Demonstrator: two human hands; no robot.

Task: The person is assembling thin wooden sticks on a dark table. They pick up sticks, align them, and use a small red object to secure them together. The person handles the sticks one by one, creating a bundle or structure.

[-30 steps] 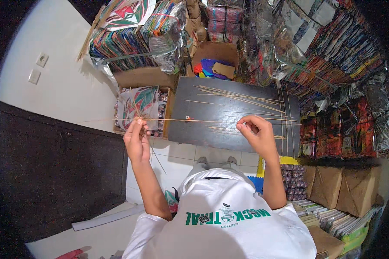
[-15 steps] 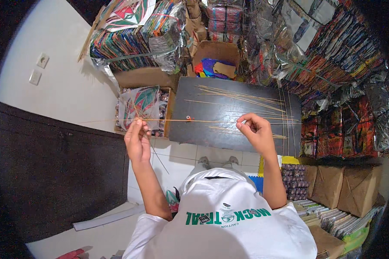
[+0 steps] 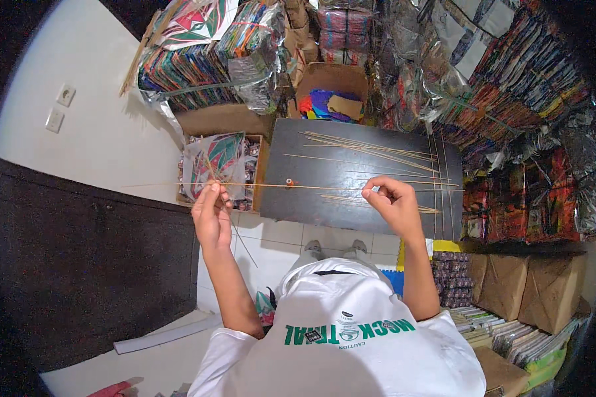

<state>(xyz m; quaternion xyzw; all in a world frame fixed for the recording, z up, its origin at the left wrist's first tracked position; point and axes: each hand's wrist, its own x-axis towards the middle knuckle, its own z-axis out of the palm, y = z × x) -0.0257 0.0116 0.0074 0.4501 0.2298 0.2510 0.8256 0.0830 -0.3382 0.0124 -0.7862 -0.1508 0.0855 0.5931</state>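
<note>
My left hand [image 3: 212, 210] is closed in a pinch around thin bamboo sticks [image 3: 245, 251] where they cross. One long bamboo stick [image 3: 261, 185] runs level from left of that hand across to the right. By its right part is my right hand [image 3: 394, 200], thumb and forefinger pinched together. Whether these fingertips grip the stick or a fine thread is too small to tell. A small orange spool [image 3: 290, 183] stands on the dark table [image 3: 304, 210] behind the level stick. Several loose bamboo sticks [image 3: 370, 147] lie over the table's right half.
An open carton [image 3: 261, 173] with a patterned sheet [image 3: 222, 155] on top stands left of the table. Behind are a box of coloured pieces [image 3: 337, 76] and tall wrapped stacks [image 3: 192, 73]. Brown packages [image 3: 549, 291] sit at the right; a dark panel [image 3: 93, 264] stands left.
Both hands stay nearly where they were, still pinched. The sticks have shifted only very slightly in the view.
</note>
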